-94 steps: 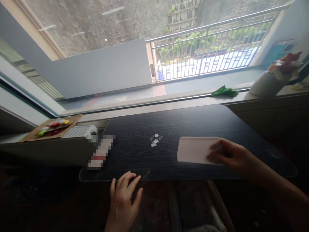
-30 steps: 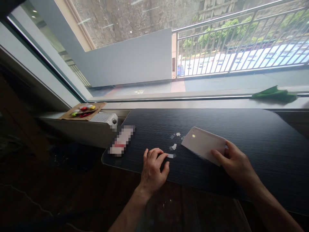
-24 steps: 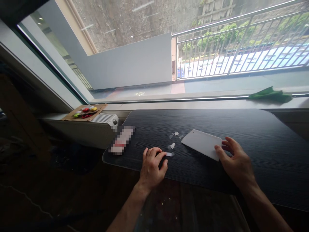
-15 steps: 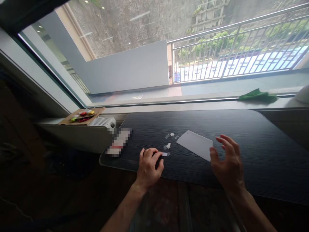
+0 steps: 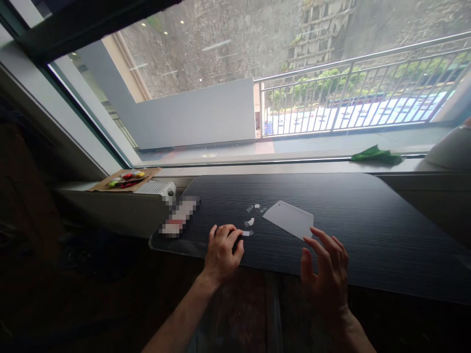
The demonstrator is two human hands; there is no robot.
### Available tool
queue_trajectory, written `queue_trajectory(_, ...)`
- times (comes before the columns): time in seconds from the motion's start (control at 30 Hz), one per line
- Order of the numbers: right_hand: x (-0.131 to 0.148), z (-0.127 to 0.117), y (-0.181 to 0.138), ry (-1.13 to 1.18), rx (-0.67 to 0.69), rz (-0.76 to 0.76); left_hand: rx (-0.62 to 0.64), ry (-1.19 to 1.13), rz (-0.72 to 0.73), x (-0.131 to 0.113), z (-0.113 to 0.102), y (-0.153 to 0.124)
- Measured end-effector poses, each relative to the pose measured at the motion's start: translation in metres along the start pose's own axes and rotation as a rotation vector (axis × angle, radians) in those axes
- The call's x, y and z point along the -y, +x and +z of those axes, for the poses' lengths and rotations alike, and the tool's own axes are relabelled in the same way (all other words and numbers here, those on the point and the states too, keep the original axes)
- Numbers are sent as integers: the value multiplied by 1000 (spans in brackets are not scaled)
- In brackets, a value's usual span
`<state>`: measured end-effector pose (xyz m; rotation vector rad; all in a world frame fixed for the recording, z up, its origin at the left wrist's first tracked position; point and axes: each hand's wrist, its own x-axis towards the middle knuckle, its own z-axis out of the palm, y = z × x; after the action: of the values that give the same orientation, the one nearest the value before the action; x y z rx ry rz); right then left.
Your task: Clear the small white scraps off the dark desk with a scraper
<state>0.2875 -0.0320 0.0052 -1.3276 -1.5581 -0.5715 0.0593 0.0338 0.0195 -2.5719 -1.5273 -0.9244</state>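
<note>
My left hand (image 5: 223,250) rests on the near edge of the dark table (image 5: 353,220), fingers bent, thumb apart from them. Its index fingertip touches one end of a small white strip (image 5: 246,234). Beyond the strip lie several small white and clear scraps (image 5: 250,221). A flat white panel (image 5: 290,219), with a dark dot near its far left corner, lies to their right; what it is I cannot tell for sure. My right hand (image 5: 326,264) is in front of the panel's near right corner, fingers spread, nothing between them. Whether its fingertips touch the panel is unclear.
A blurred-out long item (image 5: 180,217) lies at the table's left end. Left of the table, a cardboard piece (image 5: 147,175) with colourful small items sits on the ledge beside a white vented box (image 5: 156,189). A green cloth (image 5: 377,155) lies by the window.
My right hand has moved left and nearer to me, from the panel's right side to in front of its near corner. My left hand stays by the strip. The view has shifted slightly.
</note>
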Motion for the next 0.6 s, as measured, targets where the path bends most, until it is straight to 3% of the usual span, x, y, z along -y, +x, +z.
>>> queue_trajectory(0.3,-9,12,-10,-99,-1,99,2,20,24,5,3,3)
queue_trajectory(0.6,-12,24,-10,-168,-80,50,-25,62,74,9,6,8)
